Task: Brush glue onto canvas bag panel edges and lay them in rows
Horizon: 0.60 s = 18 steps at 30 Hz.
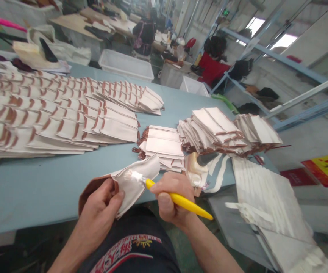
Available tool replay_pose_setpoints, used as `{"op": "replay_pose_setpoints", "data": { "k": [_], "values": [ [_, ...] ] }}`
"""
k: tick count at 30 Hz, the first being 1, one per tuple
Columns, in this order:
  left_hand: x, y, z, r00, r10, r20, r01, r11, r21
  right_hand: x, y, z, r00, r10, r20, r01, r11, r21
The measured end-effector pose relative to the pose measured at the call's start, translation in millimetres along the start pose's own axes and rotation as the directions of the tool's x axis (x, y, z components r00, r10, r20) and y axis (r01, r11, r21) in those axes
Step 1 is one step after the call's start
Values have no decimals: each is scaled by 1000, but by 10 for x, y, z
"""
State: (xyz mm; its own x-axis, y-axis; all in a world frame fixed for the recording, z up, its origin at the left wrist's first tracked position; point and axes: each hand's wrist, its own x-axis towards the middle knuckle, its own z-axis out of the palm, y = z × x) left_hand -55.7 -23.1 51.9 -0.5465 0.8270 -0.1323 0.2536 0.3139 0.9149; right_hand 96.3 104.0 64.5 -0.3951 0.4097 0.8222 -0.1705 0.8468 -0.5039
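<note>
My left hand point(100, 210) pinches a folded piece point(141, 170), cream cloth on one face and brown on the other, at the table's front edge. Between the fingers and thumb of my right hand point(174, 197) is a yellow-handled brush point(191, 204). Its whitish bristles touch the cream face of the piece. Just beyond my hands lies a stack of cream pieces point(164, 144) with brown edges. A cream-coloured container point(192, 167) with a dark spout-like part rests right of that stack.
Rows of overlapping cream pieces point(58, 117) cover the table's left side. More piles point(215, 121) stand at the right. White strips and cloth point(269, 201) hang past the right edge. A white bin point(125, 64) stands beyond the table, with a person point(144, 36) farther back.
</note>
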Motion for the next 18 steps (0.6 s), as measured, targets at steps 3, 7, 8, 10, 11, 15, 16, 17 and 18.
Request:
{"op": "replay_pose_setpoints", "data": {
  "k": [3, 7, 8, 10, 11, 15, 16, 17, 18],
  "values": [
    [-28, -4, 6, 998, 57, 4, -57, 998, 19, -24, -42, 149, 1000, -25, 7, 25, 999, 35],
    [-57, -17, -4, 994, 105, 21, -105, 994, 9, -70, -52, 227, 1000, -4, -3, 4, 999, 32],
    [-68, -27, -12, 995, 99, 20, -99, 995, 6, -81, -57, 212, 1000, 16, -2, -16, 1000, 13],
    [-96, -59, -22, 995, 96, 30, -96, 995, 9, -98, -73, 181, 999, 42, 0, -42, 999, -12],
    [-112, -82, -24, 994, 103, 38, -103, 995, 14, -106, -83, 179, 999, 39, 3, -39, 999, -13],
    [-166, -200, -20, 988, 138, 75, -142, 988, 61, -141, -146, 276, 1000, 17, 4, -17, 999, 48],
    [-176, -227, -22, 987, 147, 63, -151, 985, 78, -155, -163, 306, 999, 38, -1, -38, 997, 73],
    [-183, -248, -26, 987, 155, 48, -160, 982, 97, -173, -179, 330, 997, 72, -9, -70, 992, 101],
    [-189, -263, -34, 986, 162, 38, -165, 980, 113, -196, -191, 343, 994, 111, -20, -108, 985, 131]
  ]
}}
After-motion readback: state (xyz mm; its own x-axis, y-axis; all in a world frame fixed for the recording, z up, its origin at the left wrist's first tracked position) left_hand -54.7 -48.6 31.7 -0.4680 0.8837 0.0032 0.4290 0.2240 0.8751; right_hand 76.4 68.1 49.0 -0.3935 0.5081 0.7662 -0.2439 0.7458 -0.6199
